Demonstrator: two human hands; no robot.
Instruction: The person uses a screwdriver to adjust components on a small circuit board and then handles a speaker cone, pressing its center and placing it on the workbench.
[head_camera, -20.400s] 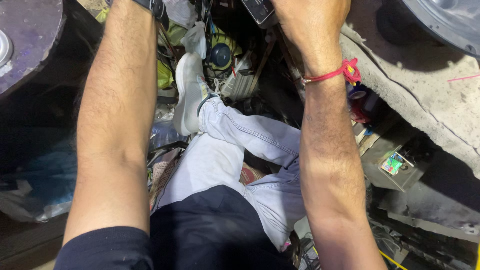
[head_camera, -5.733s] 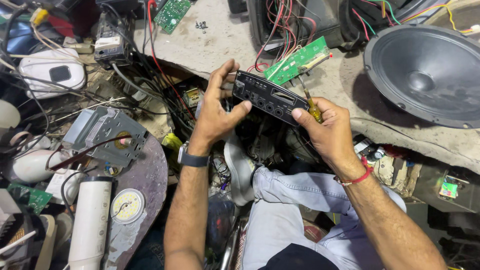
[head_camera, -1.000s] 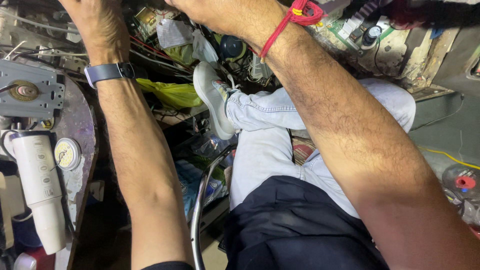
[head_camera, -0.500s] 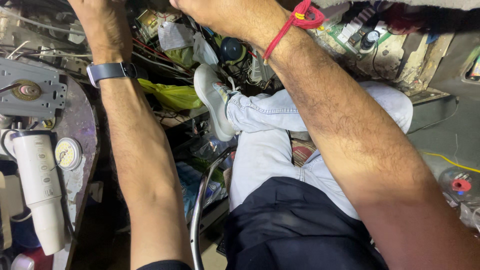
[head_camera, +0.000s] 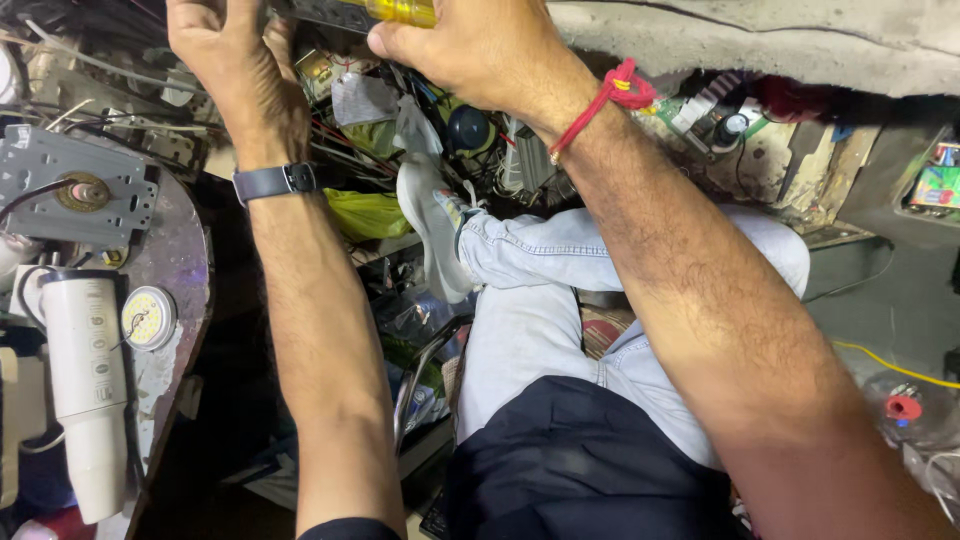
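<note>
My left hand (head_camera: 218, 55), with a dark watch (head_camera: 274, 182) on its wrist, reaches to the top edge of the view and grips a black device (head_camera: 318, 10) that is mostly cut off. My right hand (head_camera: 470, 48), with a red thread (head_camera: 612, 92) around its wrist, is closed on a yellow-handled screwdriver (head_camera: 402, 10) right beside that device. The screwdriver's tip is out of view. Both forearms stretch out over my lap.
My crossed leg in light jeans (head_camera: 560, 300) and a white shoe (head_camera: 428, 232) lie below the hands. At the left are a grey metal plate (head_camera: 70, 190), a white cylinder (head_camera: 85, 370) and a round tin (head_camera: 148, 318). A concrete ledge (head_camera: 780, 40) and circuit parts (head_camera: 705, 115) are at the right.
Both hands sit lower in the picture, so more of them shows. The yellow screwdriver handle and the black device's edge have come into sight.
</note>
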